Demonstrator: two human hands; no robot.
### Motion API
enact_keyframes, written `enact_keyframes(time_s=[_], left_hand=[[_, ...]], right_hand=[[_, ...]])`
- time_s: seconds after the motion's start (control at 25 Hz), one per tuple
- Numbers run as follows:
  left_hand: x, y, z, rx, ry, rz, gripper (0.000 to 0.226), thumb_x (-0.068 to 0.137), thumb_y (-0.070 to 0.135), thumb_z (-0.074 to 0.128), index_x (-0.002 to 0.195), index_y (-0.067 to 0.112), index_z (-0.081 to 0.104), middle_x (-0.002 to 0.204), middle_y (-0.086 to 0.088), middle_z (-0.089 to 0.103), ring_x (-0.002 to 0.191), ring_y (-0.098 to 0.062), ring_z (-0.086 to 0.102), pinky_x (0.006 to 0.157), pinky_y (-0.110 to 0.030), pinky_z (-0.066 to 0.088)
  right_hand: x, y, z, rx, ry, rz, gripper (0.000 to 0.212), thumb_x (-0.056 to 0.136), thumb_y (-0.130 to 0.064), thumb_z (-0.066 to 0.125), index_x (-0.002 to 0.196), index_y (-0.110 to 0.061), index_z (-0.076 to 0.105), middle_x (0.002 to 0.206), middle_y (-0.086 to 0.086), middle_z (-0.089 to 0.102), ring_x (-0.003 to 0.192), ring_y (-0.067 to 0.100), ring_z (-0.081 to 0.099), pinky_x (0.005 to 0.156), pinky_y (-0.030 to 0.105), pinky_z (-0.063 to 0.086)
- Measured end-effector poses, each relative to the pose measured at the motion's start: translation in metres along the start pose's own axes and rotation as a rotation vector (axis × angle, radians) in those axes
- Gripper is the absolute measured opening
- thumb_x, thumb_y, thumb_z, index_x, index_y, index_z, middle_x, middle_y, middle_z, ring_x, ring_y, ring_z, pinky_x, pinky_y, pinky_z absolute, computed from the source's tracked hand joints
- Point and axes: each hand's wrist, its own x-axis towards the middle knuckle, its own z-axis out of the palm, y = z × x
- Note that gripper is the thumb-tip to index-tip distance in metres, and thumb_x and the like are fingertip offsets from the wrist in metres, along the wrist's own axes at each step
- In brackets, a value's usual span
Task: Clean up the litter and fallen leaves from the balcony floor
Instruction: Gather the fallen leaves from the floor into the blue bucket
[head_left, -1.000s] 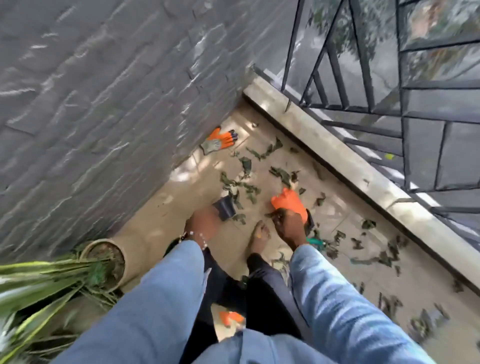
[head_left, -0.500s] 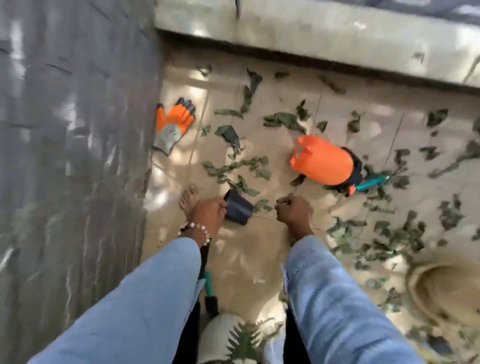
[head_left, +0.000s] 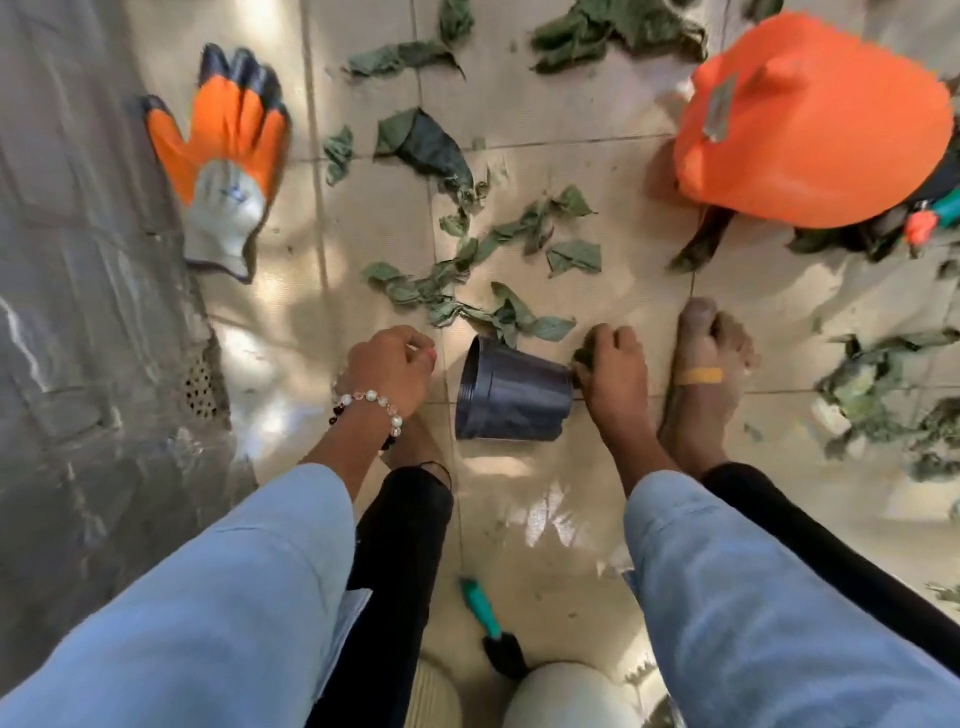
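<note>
Nearest to me, between my legs, a green-handled trowel (head_left: 485, 621) lies on the floor (head_left: 571, 499) tiles, just in front of a white pot (head_left: 566, 693) at the bottom edge.

Past my knees, both hands are down at floor level with a small black pot (head_left: 511, 392) lying on its side between them. Its long axis runs roughly left to right, mouth toward my left hand (head_left: 389, 371), base toward my right hand (head_left: 610, 371). My right hand is right against the base, fingers curled, and I seem to be pinching a bit of green leaf there. My left hand is curled too, just beside the pot's rim but apart from it; I cannot tell whether it holds anything. My bare right foot (head_left: 709, 374) stands just right of the right hand.

The leaves (head_left: 467, 306) I need to gather start just beyond the pot's mouth and spread away from me, so I judge the next move is a short forward reach, either hand about equally near.

Farther out, a work glove (head_left: 223, 156) lies flat by the grey wall (head_left: 67, 312) on my left, and an orange bag (head_left: 810, 124) sits far right, with more leaves around it. The tiles are smooth, beige and patched with sunlight.
</note>
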Motion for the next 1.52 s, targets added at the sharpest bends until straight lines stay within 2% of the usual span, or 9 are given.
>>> enact_keyframes(time_s=[0.28, 0.44, 0.64, 0.72, 0.8, 1.0, 1.12, 1.36, 1.52], left_hand=[[-0.048, 0.05, -0.003, -0.531, -0.032, -0.114, 0.026, 0.096, 0.034, 0.054, 0.096, 0.012, 0.068, 0.085, -0.006, 0.071, 0.079, -0.024, 0.068, 0.078, -0.036, 0.055], [-0.063, 0.094, -0.027, -1.287, -0.069, -0.436, 0.044, 0.099, 0.046, 0.042, 0.091, 0.008, 0.062, 0.099, -0.012, 0.069, 0.084, -0.022, 0.065, 0.083, -0.038, 0.055], [-0.048, 0.072, -0.039, -1.27, 0.125, -0.496, 0.038, 0.102, 0.025, 0.045, 0.075, 0.002, 0.058, 0.068, -0.013, 0.067, 0.055, -0.022, 0.066, 0.062, -0.039, 0.06], [-0.036, 0.056, -0.04, -1.365, 0.146, -0.514, 0.032, 0.102, 0.016, 0.045, 0.074, 0.005, 0.054, 0.056, -0.006, 0.06, 0.036, -0.012, 0.057, 0.043, -0.019, 0.051], [-0.027, 0.038, -0.041, -1.4, 0.161, -0.515, 0.032, 0.103, 0.018, 0.043, 0.075, 0.007, 0.055, 0.05, 0.0, 0.049, 0.027, -0.005, 0.042, 0.032, -0.011, 0.031], [-0.013, 0.0, -0.037, -1.116, 0.106, -0.518, 0.054, 0.101, 0.048, 0.037, 0.071, 0.007, 0.058, 0.042, 0.005, 0.037, 0.031, -0.007, 0.032, 0.034, -0.012, 0.022], [-0.005, -0.005, -0.042, -1.064, 0.086, -0.569, 0.063, 0.099, 0.055, 0.033, 0.066, 0.007, 0.058, 0.05, 0.001, 0.036, 0.038, -0.011, 0.031, 0.039, -0.014, 0.023], [-0.01, 0.003, -0.04, -1.02, -0.006, -0.429, 0.069, 0.092, 0.066, 0.036, 0.082, 0.007, 0.069, 0.056, 0.002, 0.036, 0.046, -0.01, 0.03, 0.043, -0.021, 0.027], [-0.017, 0.042, -0.044, -1.152, -0.162, -0.377, 0.082, 0.062, 0.087, 0.051, 0.094, 0.014, 0.07, 0.093, -0.01, 0.067, 0.069, -0.016, 0.051, 0.052, -0.025, 0.042]], right_hand=[[0.002, -0.047, -0.085, 0.699, 0.111, 0.083, 0.02, 0.075, 0.001, 0.071, 0.091, -0.011, 0.072, 0.089, 0.006, 0.072, 0.084, 0.017, 0.067, 0.081, 0.022, 0.052], [-0.043, -0.14, -0.116, 0.603, -0.218, -0.351, 0.02, 0.077, 0.001, 0.07, 0.09, -0.014, 0.072, 0.086, 0.002, 0.071, 0.082, 0.014, 0.066, 0.078, 0.02, 0.051], [-0.032, -0.139, -0.125, 0.773, -0.729, -0.38, 0.019, 0.086, -0.008, 0.067, 0.103, -0.01, 0.073, 0.099, -0.001, 0.073, 0.092, 0.012, 0.068, 0.091, 0.026, 0.052], [-0.014, -0.131, -0.11, 0.937, -0.455, -0.167, 0.015, 0.082, -0.006, 0.07, 0.097, -0.003, 0.072, 0.091, 0.004, 0.072, 0.084, 0.015, 0.067, 0.09, 0.033, 0.054], [0.013, -0.119, -0.084, 0.576, -0.129, 0.009, 0.014, 0.079, -0.009, 0.074, 0.091, -0.003, 0.07, 0.091, 0.01, 0.07, 0.086, 0.02, 0.065, 0.086, 0.029, 0.051], [0.045, -0.109, -0.024, -0.06, -0.304, 0.133, 0.065, 0.075, -0.045, 0.076, 0.121, -0.011, 0.046, 0.128, 0.02, 0.047, 0.119, 0.039, 0.044, 0.094, 0.043, 0.041], [0.047, -0.12, -0.006, -0.139, -0.195, 0.035, 0.033, 0.089, -0.012, 0.059, 0.121, -0.008, 0.051, 0.128, 0.023, 0.046, 0.113, 0.041, 0.049, 0.091, 0.04, 0.043], [0.034, -0.113, -0.064, 0.451, 0.153, 0.102, 0.015, 0.076, 0.0, 0.07, 0.089, -0.004, 0.074, 0.087, 0.01, 0.072, 0.083, 0.023, 0.068, 0.078, 0.021, 0.049], [-0.022, -0.161, -0.1, 0.6, 0.111, -0.205, 0.015, 0.076, 0.003, 0.071, 0.087, -0.006, 0.072, 0.085, 0.003, 0.068, 0.073, 0.011, 0.063, 0.067, 0.005, 0.047]])
